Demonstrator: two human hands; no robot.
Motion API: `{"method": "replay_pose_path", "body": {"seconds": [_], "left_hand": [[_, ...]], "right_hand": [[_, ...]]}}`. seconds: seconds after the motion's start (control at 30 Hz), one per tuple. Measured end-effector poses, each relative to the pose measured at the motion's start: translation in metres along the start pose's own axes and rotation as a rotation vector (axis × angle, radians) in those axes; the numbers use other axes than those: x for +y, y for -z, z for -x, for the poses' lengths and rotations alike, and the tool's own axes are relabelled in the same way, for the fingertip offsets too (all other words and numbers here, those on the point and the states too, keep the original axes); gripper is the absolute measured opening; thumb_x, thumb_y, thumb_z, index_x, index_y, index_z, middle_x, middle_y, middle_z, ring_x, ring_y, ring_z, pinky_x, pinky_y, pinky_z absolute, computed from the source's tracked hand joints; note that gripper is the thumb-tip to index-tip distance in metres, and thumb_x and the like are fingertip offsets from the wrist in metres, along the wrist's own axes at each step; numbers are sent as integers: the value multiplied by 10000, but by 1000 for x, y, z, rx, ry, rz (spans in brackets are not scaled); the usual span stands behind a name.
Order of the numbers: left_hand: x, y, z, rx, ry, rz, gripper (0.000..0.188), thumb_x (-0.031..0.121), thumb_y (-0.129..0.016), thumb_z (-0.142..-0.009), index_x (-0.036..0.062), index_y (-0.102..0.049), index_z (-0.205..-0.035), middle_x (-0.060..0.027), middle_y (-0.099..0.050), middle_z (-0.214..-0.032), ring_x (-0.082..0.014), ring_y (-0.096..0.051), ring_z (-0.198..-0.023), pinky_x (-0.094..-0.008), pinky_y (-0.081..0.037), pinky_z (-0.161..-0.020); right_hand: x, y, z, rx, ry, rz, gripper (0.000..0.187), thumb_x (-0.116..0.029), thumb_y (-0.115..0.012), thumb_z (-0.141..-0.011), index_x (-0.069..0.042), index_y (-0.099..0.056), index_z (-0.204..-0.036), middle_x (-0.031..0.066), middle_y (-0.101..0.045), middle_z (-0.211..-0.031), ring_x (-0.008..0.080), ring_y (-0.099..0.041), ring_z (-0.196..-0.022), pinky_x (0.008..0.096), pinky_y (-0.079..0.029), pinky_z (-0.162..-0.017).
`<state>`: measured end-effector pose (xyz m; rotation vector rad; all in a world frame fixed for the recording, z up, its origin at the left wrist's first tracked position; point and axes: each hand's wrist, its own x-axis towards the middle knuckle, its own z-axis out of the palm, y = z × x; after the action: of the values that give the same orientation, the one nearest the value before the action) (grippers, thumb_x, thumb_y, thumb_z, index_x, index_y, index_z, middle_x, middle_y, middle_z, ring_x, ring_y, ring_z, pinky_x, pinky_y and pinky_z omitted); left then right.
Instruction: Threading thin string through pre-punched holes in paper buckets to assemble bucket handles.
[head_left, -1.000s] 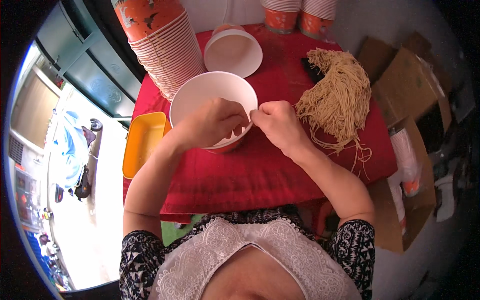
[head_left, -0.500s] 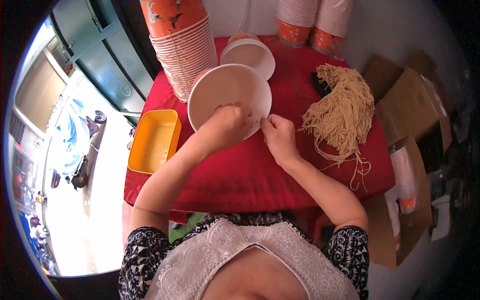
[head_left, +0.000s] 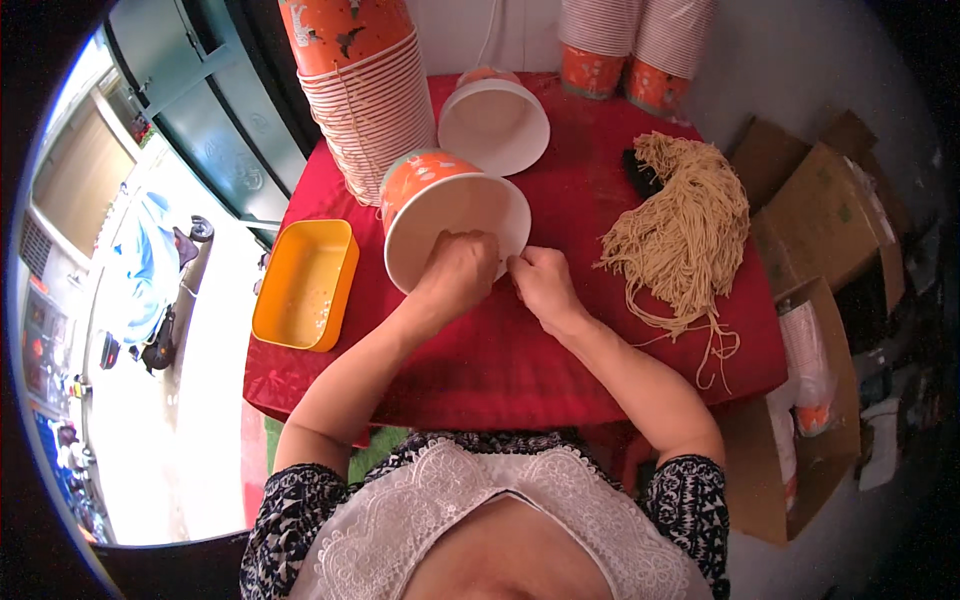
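Observation:
A paper bucket (head_left: 430, 180), orange-patterned outside and white inside, lies tilted on the red-clothed table with its mouth toward me. My left hand (head_left: 461, 268) reaches into the mouth, its fingers curled closed near the right side of the inner wall. At the rim's lower right, my right hand (head_left: 545, 285) has thumb and fingers pinched together from outside. Whatever either hand holds is too small or hidden to make out. Behind it, a second bucket (head_left: 494, 128) rests on its side, its white mouth facing me. Right of my hands lies a loose bundle of beige cords (head_left: 690, 225).
A yellow plastic tub (head_left: 305, 285) with small bits in it stands at the table's left. Tall nested bucket stacks rise at the back left (head_left: 370, 110) and back right (head_left: 593, 65). Opened cardboard boxes (head_left: 825, 225) stand right of the table; a green door (head_left: 215, 110) is at left.
The bucket has tipped, so its mouth sits lower and more of its orange outside shows. Both hands have moved with it, slightly down, and the right hand also to the left.

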<state>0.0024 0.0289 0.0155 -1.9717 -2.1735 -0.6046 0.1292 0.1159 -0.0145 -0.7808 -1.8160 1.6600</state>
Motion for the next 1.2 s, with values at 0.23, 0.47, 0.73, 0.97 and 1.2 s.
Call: {"method": "replay_pose_path", "body": {"seconds": [0.23, 0.47, 0.73, 0.97, 1.2], "left_hand": [[6, 0, 5, -97, 161, 91, 212, 181, -577, -858, -26, -619, -837, -256, -632, -830, -425, -624, -793, -496, -484, -700], [5, -8, 15, -17, 174, 121, 166, 98, -561, -780, -43, -647, -780, -258, -631, -751, -412, -633, -720, -479, -507, -675], [11, -4, 21, -45, 233, 468, 161, 97, -564, -815, -50, -591, -877, -233, -614, -916, -380, -586, -861, -431, -460, -784], [9, -20, 19, 217, 146, 651, 52, 16, -568, -720, -23, -602, -721, -154, -632, -792, -289, -613, -761, -376, -484, -699], [3, -19, 16, 31, 308, 667, 208, 170, -579, -855, -37, -601, -857, -167, -645, -829, -244, -613, -775, -369, -476, -722]], "right_hand": [[7, 5, -11, -78, -58, 117, 257, -107, -559, -840, 57, -563, -643, 55, -485, -520, 118, -459, -479, 346, -356, -437], [-9, 9, -4, -1, 79, 455, 310, -218, -605, -844, 59, -594, -704, 268, -570, -673, 377, -607, -612, 460, -453, -585], [-12, 13, 3, 36, 171, 706, 273, -232, -590, -852, 27, -639, -779, 252, -621, -753, 425, -631, -727, 497, -502, -644], [-11, 10, 2, 8, 147, 814, 252, -220, -585, -849, 19, -646, -798, 241, -642, -769, 418, -643, -742, 503, -514, -669], [-15, 9, 6, -21, 115, 842, 241, -218, -577, -850, 11, -645, -814, 237, -645, -778, 411, -643, -754, 514, -508, -687]]}}
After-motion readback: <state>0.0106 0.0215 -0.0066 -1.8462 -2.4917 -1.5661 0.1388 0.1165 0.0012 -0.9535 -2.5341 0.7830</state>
